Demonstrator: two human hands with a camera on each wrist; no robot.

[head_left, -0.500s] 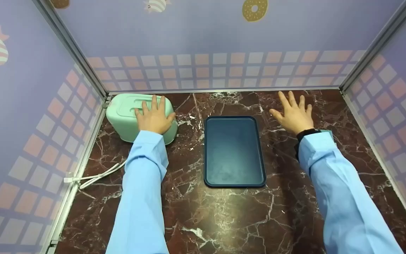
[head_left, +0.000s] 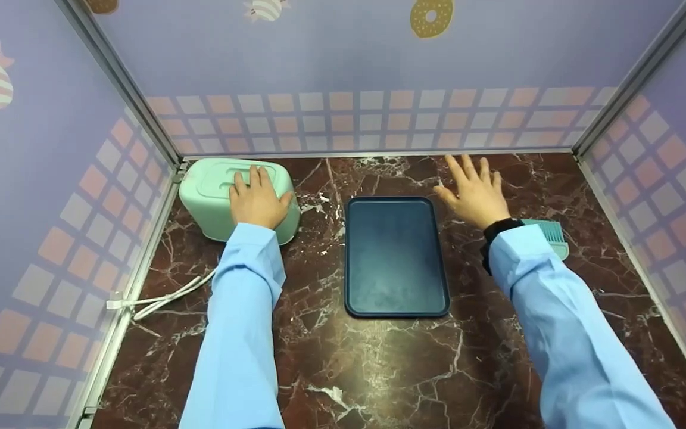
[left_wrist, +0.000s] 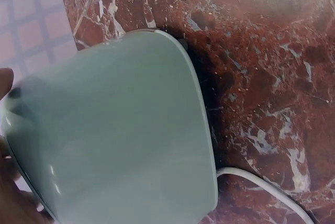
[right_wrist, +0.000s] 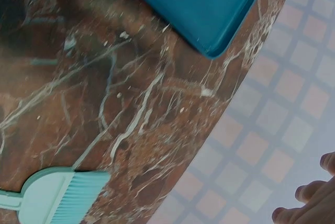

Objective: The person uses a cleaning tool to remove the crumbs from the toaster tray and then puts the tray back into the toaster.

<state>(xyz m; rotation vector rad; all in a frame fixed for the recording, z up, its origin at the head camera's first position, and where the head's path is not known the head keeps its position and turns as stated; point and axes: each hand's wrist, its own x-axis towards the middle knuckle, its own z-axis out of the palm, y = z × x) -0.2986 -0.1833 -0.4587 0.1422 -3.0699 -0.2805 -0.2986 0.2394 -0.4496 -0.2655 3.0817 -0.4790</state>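
A mint-green toaster [head_left: 209, 211] stands at the back left. My left hand [head_left: 256, 201] is over its top near the slots, fingers loosely bent; in the left wrist view the fingertips appear right at the toaster's [left_wrist: 125, 124] upper edge. My right hand [head_left: 477, 196] hovers with fingers spread, palm down, right of a dark blue rectangular tray [head_left: 395, 256], holding nothing. A mint-green brush [head_left: 554, 235] with teal bristles lies beyond the right wrist, partly covered by the sleeve; its head [right_wrist: 52, 195] shows in the right wrist view.
A white power cord [head_left: 179, 292] runs from the toaster toward the left wall, its plug [head_left: 115, 302] by the table edge. Patterned purple panels [head_left: 343, 65] enclose the marble-look table [head_left: 379, 369] at the back and sides.
My right hand has moved left toward the tray, uncovering more of the brush. The left hand has drawn slightly back on the toaster's top, its fingers bending a little more.
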